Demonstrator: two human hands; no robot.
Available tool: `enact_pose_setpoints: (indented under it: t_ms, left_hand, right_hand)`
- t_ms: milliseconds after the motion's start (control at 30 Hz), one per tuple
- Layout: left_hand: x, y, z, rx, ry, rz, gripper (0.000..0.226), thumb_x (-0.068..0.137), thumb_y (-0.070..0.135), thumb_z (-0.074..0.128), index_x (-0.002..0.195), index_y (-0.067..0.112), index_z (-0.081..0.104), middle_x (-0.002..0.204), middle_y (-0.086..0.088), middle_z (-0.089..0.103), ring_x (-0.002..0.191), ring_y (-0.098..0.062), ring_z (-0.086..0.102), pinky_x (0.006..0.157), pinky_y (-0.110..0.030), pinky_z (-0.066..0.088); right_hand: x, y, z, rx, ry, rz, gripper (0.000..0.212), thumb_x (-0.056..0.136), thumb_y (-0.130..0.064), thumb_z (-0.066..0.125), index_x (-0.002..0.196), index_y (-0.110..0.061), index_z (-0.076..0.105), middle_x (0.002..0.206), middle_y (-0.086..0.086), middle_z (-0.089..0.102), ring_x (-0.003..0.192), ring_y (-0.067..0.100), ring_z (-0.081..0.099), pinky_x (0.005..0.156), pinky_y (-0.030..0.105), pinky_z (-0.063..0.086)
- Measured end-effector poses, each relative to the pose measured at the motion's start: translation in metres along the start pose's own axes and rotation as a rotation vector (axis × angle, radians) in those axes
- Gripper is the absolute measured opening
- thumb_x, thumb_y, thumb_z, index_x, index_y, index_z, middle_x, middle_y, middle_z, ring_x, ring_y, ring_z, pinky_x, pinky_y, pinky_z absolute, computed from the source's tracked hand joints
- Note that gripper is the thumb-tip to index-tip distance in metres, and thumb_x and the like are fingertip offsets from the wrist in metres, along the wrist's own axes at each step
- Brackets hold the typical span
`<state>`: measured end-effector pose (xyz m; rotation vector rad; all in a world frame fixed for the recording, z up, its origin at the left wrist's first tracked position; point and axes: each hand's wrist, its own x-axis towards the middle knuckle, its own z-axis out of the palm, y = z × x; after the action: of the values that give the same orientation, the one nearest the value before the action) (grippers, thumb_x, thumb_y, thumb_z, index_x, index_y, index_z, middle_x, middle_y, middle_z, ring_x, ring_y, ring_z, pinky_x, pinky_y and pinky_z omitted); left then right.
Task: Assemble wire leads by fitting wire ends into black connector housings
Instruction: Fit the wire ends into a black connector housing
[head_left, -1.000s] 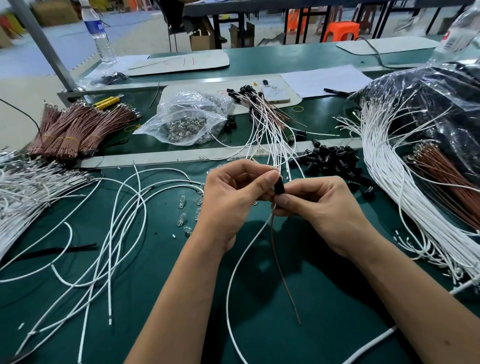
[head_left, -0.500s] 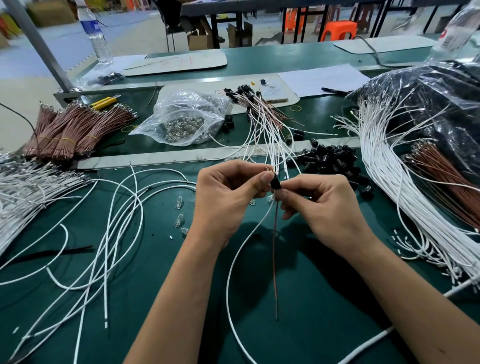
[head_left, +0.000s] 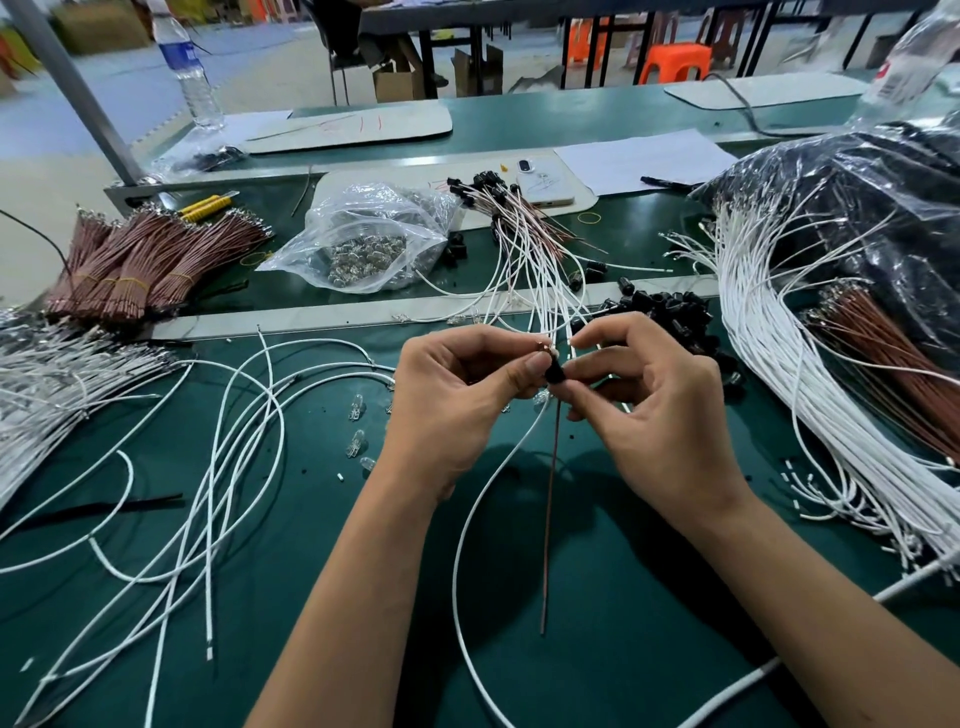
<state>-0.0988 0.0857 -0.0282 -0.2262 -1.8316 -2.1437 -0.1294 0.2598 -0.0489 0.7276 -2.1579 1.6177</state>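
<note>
1. Black connector housing (head_left: 555, 371), head view: held above the green bench (head_left: 597, 597) between both hands. Left hand (head_left: 457, 405) and right hand (head_left: 654, 410) each pinch it at the fingertips.
2. Handling, judged: small, light, rigid; grip its sides. The white wire (head_left: 470, 519) and brown wire (head_left: 549, 509) hang limp; hold them near the ends.
3. Count: one housing and two wires in hand; spare housings (head_left: 670, 312) and loose white wires (head_left: 218, 467) too many to count.
</note>
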Motion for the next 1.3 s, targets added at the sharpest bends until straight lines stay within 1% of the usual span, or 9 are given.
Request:
enact_pose_setpoints:
  t_ms: [133,200,333,467,633,733,800,1000,1300]
  left_hand:
    - [0.001,-0.001,-0.001,0.029,0.016,0.017,0.009,0.082,-0.004,0.076,0.089,0.001,0.075,0.079,-0.009,0.077,0.068,-0.013,0.07,0.066,-0.022,0.055]
    - [0.001,-0.001,-0.001,0.058,0.022,0.021,0.008,0.084,-0.004,0.075,0.089,0.002,0.075,0.079,-0.01,0.076,0.068,-0.013,0.069,0.067,-0.023,0.055]
    - [0.0,-0.003,0.001,0.176,0.0,0.048,0.006,0.086,-0.003,0.076,0.09,0.001,0.075,0.078,-0.005,0.075,0.068,-0.009,0.068,0.068,-0.021,0.054]
    - [-0.001,-0.006,0.004,0.309,-0.017,0.083,0.007,0.086,0.002,0.078,0.088,0.007,0.077,0.076,0.001,0.075,0.069,-0.01,0.069,0.067,-0.026,0.055]
    - [0.0,-0.006,0.007,0.198,-0.024,0.009,0.007,0.087,-0.001,0.075,0.087,0.006,0.074,0.071,-0.002,0.073,0.064,-0.01,0.065,0.064,-0.021,0.053]
    - [-0.001,-0.005,0.006,0.124,0.015,-0.017,0.006,0.09,0.002,0.073,0.086,0.006,0.071,0.078,-0.015,0.073,0.07,-0.019,0.066,0.068,-0.026,0.056]
    - [-0.001,-0.003,0.006,0.042,0.055,-0.036,0.006,0.091,0.004,0.07,0.087,0.007,0.07,0.083,-0.017,0.073,0.074,-0.022,0.066,0.072,-0.03,0.057]
    - [0.0,-0.004,0.004,0.003,0.075,-0.05,0.004,0.093,0.004,0.067,0.089,0.006,0.068,0.085,-0.015,0.072,0.075,-0.019,0.064,0.074,-0.031,0.055]
    - [0.0,-0.006,0.004,0.006,0.065,-0.037,0.006,0.093,0.003,0.069,0.09,0.008,0.071,0.083,-0.01,0.075,0.071,-0.014,0.067,0.068,-0.022,0.054]
  right_hand:
    - [0.0,-0.003,-0.001,-0.021,-0.069,-0.04,0.02,0.09,-0.007,0.075,0.106,-0.016,0.07,0.094,-0.011,0.076,0.088,0.013,0.075,0.073,0.037,0.062]
    - [0.0,-0.006,-0.001,-0.008,-0.065,-0.021,0.014,0.092,-0.012,0.071,0.106,-0.016,0.072,0.093,-0.012,0.075,0.087,0.015,0.075,0.072,0.035,0.062]
    - [0.002,-0.011,-0.002,-0.031,0.024,-0.068,0.012,0.091,-0.024,0.08,0.098,-0.015,0.076,0.091,-0.011,0.075,0.089,0.016,0.073,0.068,0.034,0.059]
    - [0.002,-0.009,-0.001,0.024,0.031,-0.027,0.013,0.087,-0.027,0.084,0.094,-0.019,0.077,0.089,-0.008,0.074,0.086,0.02,0.072,0.066,0.046,0.059]
    - [0.004,-0.004,-0.003,0.196,-0.013,0.087,0.022,0.079,-0.029,0.089,0.091,-0.017,0.076,0.085,0.001,0.075,0.078,0.021,0.072,0.062,0.055,0.059]
    - [0.006,-0.004,-0.002,0.236,-0.061,0.142,0.032,0.078,-0.04,0.089,0.094,-0.018,0.074,0.087,0.002,0.076,0.08,0.019,0.073,0.064,0.043,0.062]
    - [0.006,-0.003,-0.001,0.279,-0.104,0.194,0.032,0.079,-0.039,0.088,0.095,-0.017,0.073,0.086,0.002,0.076,0.078,0.015,0.072,0.065,0.034,0.062]
    - [0.005,0.002,-0.002,0.184,-0.138,0.175,0.009,0.083,-0.018,0.087,0.086,-0.021,0.079,0.078,0.0,0.076,0.068,0.014,0.07,0.061,0.029,0.06]
    - [0.006,-0.002,-0.003,0.104,-0.068,0.131,0.011,0.088,-0.015,0.083,0.084,-0.025,0.078,0.074,-0.006,0.073,0.063,0.005,0.064,0.06,0.017,0.051]
